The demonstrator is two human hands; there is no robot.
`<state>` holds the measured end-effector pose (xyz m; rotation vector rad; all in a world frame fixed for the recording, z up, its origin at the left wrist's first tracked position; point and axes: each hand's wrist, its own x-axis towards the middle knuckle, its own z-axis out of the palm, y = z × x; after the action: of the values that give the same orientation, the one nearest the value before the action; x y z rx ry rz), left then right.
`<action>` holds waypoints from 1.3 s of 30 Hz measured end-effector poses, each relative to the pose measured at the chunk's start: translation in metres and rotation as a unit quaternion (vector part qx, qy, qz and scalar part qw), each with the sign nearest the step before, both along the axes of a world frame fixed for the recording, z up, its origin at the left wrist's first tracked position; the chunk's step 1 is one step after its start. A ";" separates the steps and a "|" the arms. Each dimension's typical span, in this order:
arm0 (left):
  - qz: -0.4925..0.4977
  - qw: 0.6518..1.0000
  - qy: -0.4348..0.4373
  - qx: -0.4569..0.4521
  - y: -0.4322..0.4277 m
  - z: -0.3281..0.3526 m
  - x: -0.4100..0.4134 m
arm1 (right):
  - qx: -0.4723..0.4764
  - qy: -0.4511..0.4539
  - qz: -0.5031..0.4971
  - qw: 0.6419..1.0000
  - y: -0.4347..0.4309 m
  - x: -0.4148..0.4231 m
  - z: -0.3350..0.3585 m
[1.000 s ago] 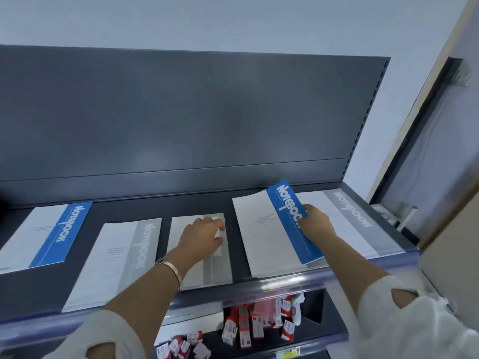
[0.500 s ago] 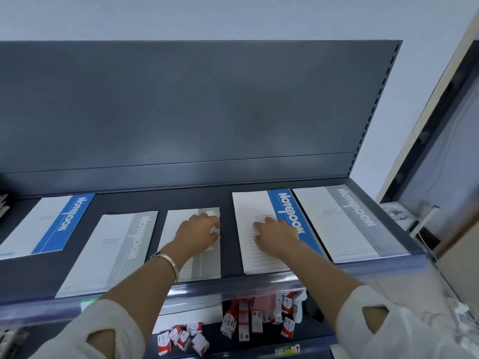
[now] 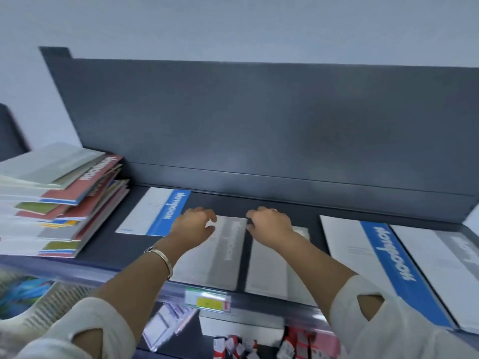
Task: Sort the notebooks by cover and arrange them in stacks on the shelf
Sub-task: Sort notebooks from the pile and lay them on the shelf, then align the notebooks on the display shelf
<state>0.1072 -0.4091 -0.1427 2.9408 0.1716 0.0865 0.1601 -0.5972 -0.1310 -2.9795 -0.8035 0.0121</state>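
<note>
Your right grip quit the blue notebook for grey notebooks; left grip loosely curled, empty; right's hold unclear.

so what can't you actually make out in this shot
Head view, all of it:
- left hand and right hand: gripping or only touching the notebooks below, lost in motion blur.
- grey notebook: title smeared by blur.
- notebook under the right arm: cover partly hidden by the forearm.
- mixed pile: cut off by the left edge, count unclear.
- price tag: print too blurred.
</note>
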 end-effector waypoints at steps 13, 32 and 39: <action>0.014 0.999 -0.004 0.036 0.199 0.008 -0.001 | 0.017 0.039 0.022 0.999 0.208 0.003 -0.002; 0.137 0.956 0.138 -0.221 0.224 -0.014 0.017 | 0.149 0.203 -0.151 0.956 0.281 0.012 -0.037; 0.272 0.875 0.073 -0.394 0.212 -0.022 0.021 | 0.333 0.279 -0.234 0.870 0.262 0.027 -0.039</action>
<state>0.1286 -0.1976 -0.1648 2.0079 0.8349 -0.1073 0.1872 -0.3354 -0.1703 -2.2318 0.0151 0.4488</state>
